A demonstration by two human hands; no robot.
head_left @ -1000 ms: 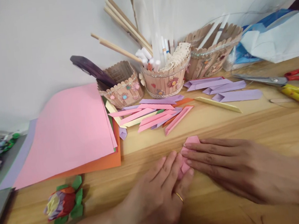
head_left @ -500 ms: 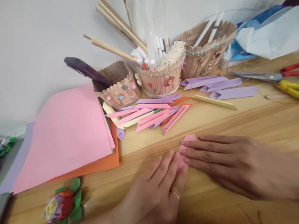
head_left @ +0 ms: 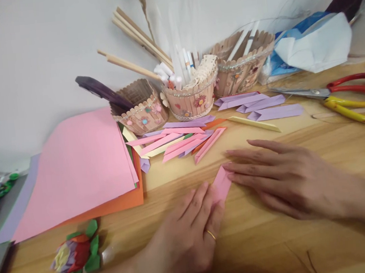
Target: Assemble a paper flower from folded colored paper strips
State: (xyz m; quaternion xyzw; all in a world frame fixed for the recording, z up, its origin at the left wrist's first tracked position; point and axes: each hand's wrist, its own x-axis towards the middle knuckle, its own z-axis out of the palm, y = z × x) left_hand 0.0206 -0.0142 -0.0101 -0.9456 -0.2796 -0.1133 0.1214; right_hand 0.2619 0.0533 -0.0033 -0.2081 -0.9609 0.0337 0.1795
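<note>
The wooden bench carries everything. Toward its left edge lies one stack of paper sheets, pink on top, with purple, green and orange beneath. Three stick baskets stand in a row along the back edge. Two hands work mid-bench: the right hand has its fingers straight and spread, while I cannot tell whether the left hand's fingers pinch or only press. Toward the right edge lie one pair of red-handled scissors and one yellow-handled tool. One paper flower sits near the left edge. Three purple folded strips lie before the rightmost basket. One pink folded paper lies mid-bench, touched by both hands.
</note>
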